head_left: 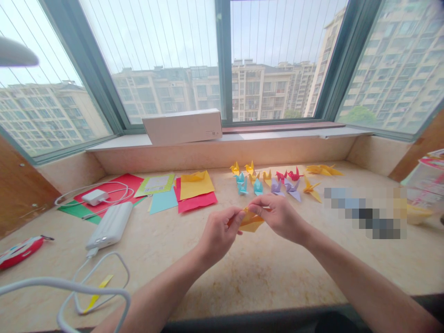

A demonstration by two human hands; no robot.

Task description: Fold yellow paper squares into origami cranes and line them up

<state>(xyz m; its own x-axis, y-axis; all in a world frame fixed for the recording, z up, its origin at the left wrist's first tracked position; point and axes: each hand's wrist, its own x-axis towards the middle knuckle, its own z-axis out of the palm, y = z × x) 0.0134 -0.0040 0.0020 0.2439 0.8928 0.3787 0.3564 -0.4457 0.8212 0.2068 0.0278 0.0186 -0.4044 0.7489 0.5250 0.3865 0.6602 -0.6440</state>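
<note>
Between my two hands is a partly folded piece of yellow origami paper (252,225), held just above the counter. My left hand (222,230) pinches its left edge between thumb and fingers. From the other side my right hand (279,216) grips the upper right part, fingers closed. Parts of the paper are hidden behind the fingers. Just beyond the hands stand several folded paper cranes: yellow cranes (249,167), blue cranes (258,187), red cranes (294,174) and purple cranes (292,188). A larger yellow folded piece (312,188) lies at their right end.
Square paper sheets (197,187) lie stacked at the back left, beside a red sheet (118,182). A white power bank (109,225), a charger (95,197) and looping cable (120,291) occupy the left. A white box (182,127) sits on the sill; a clear container (425,185) stands right.
</note>
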